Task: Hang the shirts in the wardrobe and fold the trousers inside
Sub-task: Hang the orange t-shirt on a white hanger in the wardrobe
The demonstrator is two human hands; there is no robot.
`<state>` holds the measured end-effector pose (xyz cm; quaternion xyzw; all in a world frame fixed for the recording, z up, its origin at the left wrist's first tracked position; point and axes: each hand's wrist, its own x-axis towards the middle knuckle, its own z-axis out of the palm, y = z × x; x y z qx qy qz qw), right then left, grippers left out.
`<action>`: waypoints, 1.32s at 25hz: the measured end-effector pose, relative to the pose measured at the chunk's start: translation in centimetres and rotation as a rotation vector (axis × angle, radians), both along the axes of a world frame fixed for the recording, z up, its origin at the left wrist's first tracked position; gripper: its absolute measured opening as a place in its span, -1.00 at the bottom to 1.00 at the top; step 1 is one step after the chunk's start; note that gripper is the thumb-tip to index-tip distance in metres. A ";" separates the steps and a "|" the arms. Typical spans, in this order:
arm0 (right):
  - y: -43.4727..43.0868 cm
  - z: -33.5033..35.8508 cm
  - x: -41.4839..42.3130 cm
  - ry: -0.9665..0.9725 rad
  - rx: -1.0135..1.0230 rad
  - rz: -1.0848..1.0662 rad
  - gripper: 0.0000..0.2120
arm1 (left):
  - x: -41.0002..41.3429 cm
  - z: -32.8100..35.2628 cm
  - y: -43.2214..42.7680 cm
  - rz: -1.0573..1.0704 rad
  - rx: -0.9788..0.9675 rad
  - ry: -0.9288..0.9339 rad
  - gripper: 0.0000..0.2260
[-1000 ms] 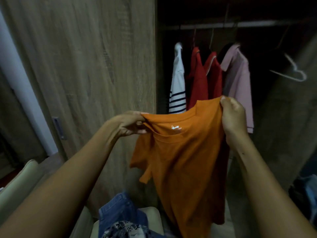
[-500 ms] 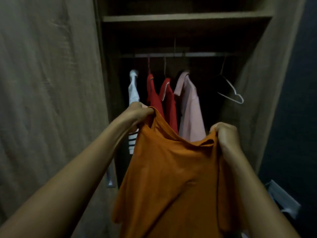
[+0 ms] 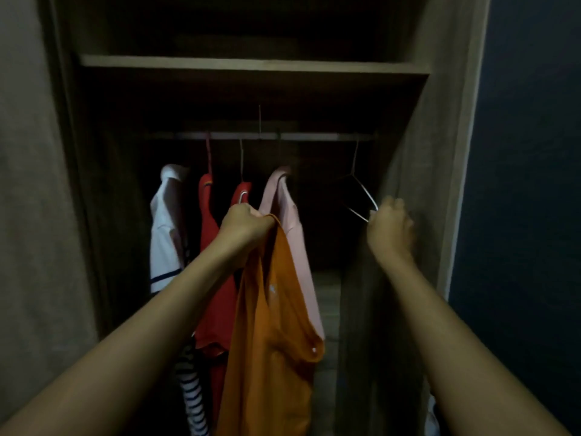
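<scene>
An orange shirt (image 3: 270,335) hangs straight down from my left hand (image 3: 243,223), which grips it by the collar in front of the open wardrobe. My right hand (image 3: 390,226) is stretched to the right end of the rail (image 3: 267,136), its fingers closing on the lower corner of an empty wire hanger (image 3: 361,191) that hangs there. On the rail hang a white striped shirt (image 3: 165,228), two red shirts (image 3: 209,221) and a pink shirt (image 3: 289,215).
A wooden shelf (image 3: 251,64) spans the wardrobe above the rail. The wardrobe door panel (image 3: 34,184) stands at the left, the right side panel (image 3: 440,184) close by my right hand. A dark blue wall (image 3: 528,184) lies beyond it.
My right hand has let go of the orange shirt and reached up right to the empty hanger. The shirt now dangles from my left hand alone. The view has moved closer to the wardrobe.
</scene>
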<state>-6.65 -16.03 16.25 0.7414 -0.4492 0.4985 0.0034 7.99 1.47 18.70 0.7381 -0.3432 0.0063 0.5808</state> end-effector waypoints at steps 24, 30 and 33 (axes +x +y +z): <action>6.9 -3.6 -4.9 -0.335 -0.048 0.150 -0.77 | 1.8 -1.1 -2.2 -0.011 -0.010 -0.059 -0.86; 16.3 -13.2 -4.0 -0.896 0.261 0.599 -0.79 | 2.0 -3.3 2.6 -0.027 -0.056 0.010 -0.88; 20.1 -15.6 -3.7 -0.925 0.535 0.870 -0.75 | 3.2 -4.4 5.9 0.034 -0.026 0.004 -0.92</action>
